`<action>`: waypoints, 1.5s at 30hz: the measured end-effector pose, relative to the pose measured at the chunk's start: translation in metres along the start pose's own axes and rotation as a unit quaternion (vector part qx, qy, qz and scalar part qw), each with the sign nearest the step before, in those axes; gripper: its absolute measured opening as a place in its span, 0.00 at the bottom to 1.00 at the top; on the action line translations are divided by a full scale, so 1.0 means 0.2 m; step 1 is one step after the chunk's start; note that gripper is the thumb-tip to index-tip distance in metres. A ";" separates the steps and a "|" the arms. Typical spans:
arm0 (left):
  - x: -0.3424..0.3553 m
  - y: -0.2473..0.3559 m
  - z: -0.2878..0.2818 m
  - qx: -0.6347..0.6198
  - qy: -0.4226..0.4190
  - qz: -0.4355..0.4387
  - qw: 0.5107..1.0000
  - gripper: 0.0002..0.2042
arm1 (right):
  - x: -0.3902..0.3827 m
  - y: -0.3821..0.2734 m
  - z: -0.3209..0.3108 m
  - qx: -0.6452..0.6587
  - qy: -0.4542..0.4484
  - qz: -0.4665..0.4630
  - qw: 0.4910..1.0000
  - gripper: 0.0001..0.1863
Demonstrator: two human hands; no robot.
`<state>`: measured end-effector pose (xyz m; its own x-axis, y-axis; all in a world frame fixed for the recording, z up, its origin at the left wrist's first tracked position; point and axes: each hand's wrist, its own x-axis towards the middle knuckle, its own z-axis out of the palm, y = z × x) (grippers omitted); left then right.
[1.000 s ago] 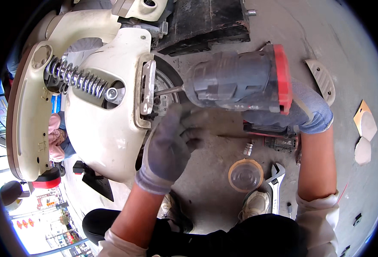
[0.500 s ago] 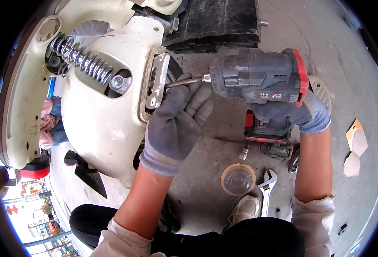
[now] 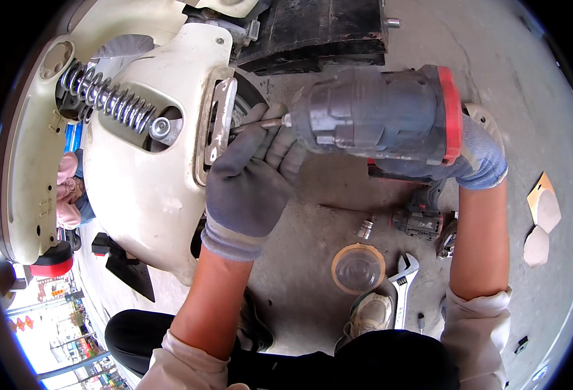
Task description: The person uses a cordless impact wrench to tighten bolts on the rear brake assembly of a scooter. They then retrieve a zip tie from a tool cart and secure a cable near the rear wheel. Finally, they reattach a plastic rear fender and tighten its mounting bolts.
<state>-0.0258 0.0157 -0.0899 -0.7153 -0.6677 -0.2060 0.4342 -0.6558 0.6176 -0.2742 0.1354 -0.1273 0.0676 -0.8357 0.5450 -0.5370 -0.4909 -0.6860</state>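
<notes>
With my right hand (image 3: 468, 153) I hold a grey-and-red cordless impact wrench (image 3: 371, 114) horizontally, its nose pointing left and slightly blurred. A steel rod (image 3: 270, 123) runs from the nose toward a worn metal bracket (image 3: 220, 120) on the cream scooter body (image 3: 137, 214). My gloved left hand (image 3: 244, 182) is palm up beneath the rod, thumb and curled fingers around it. The rod's far end is hidden by that hand and the bracket. A coil-spring shock (image 3: 107, 101) sits in the body's opening, left of the bracket.
A black box-like part (image 3: 312, 36) lies behind. On the floor are another power tool (image 3: 416, 218), a socket (image 3: 365, 228), a round clear container (image 3: 358, 278), an adjustable wrench (image 3: 403, 286), a perforated plate (image 3: 481, 114) and cardboard pieces (image 3: 538, 208). Pink and blue clothing (image 3: 68, 188) shows at left.
My left hand has risen to the rod and curled its fingers around it. The impact wrench shifted right, then slightly back left, staying in my right hand.
</notes>
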 end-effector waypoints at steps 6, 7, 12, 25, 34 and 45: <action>0.01 -0.02 -0.02 -0.009 0.001 0.002 1.000 0.18 | 0.08 -0.06 -0.06 -0.007 -0.107 0.153 0.982 0.24; 0.02 -0.02 -0.03 -0.012 -0.045 -0.002 0.999 0.19 | 0.06 -0.05 -0.04 -0.022 -0.056 0.113 0.992 0.24; 0.08 -0.03 -0.17 -0.006 -0.179 -0.033 0.983 0.16 | -0.06 0.04 0.01 0.197 0.029 0.175 0.964 0.23; 0.16 -0.07 -0.05 -0.058 -0.113 0.001 0.992 0.07 | 0.12 -0.14 -0.01 0.152 0.034 0.295 0.943 0.13; 0.15 -0.08 -0.02 -0.082 -0.118 0.028 0.989 0.16 | 0.11 -0.03 -0.07 0.081 -0.020 0.174 0.981 0.16; 0.15 -0.05 -0.02 -0.075 -0.118 0.019 0.990 0.17 | 0.17 -0.02 -0.11 0.061 -0.069 0.139 0.986 0.20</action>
<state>-0.0492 0.0019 -0.1056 -0.7971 -0.6038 0.0090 0.5274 -0.6888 0.4973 -0.2896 0.1141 -0.0956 0.0508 -0.9635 0.2629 -0.4455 -0.2575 -0.8574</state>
